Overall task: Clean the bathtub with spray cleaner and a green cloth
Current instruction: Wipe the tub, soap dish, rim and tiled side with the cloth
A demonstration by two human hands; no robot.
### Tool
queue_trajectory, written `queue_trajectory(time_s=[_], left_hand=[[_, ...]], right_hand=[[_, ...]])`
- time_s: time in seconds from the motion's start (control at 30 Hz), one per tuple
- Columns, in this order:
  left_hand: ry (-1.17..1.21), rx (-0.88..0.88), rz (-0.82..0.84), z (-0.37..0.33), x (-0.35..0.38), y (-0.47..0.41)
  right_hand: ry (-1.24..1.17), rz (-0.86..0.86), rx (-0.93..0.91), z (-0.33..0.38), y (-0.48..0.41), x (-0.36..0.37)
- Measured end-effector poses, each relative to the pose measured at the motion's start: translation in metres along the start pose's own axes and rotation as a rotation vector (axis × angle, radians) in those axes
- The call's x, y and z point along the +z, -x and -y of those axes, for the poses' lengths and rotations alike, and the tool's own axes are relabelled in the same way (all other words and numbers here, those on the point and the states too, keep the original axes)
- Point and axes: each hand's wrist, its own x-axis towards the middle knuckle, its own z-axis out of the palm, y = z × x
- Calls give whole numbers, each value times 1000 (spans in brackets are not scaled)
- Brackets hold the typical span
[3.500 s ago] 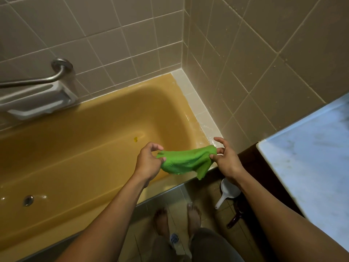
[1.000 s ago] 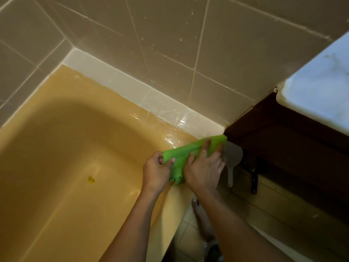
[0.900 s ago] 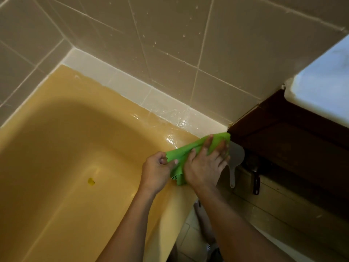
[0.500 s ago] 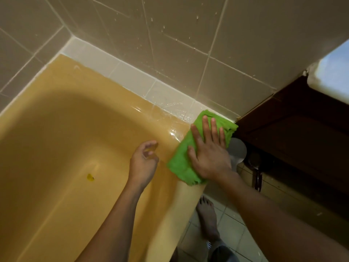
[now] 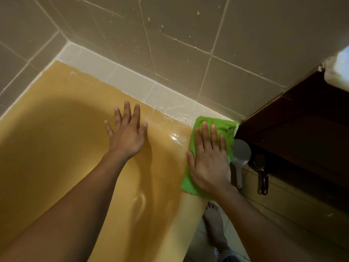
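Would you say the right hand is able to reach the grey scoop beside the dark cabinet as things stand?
Probably yes: the right hand lies flat on the green cloth, and the grey scoop sits right beside it, nothing between.

Both hands [image 5: 127, 137] flat (fingers straight)
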Motion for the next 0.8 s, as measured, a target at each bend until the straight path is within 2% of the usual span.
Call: queue_trajectory(time_s=[0.1, 0.33, 0.37, 0.47, 0.53, 0.67, 0.8], left_hand=[[-37, -1, 9, -1, -3, -7], [-107, 15, 77, -1, -17, -22], [-107, 17, 84, -2, -17, -24], [-114, 25, 95, -2, -19, -29], [-124, 35, 105, -1, -23, -34], [-114, 30, 127, 2, -29, -38], [-46, 44, 125, 4, -32, -41]], right_hand=[[-48, 0, -23, -15, 27, 4], [-38, -37, 317, -2, -24, 0], [-29, -28, 285, 6, -29, 0], [1, 38, -31, 23, -20, 2], [-7, 71, -169, 23, 0, 3], [-95, 56, -164, 4, 43, 7], [-230, -36, 8, -6, 28, 5]])
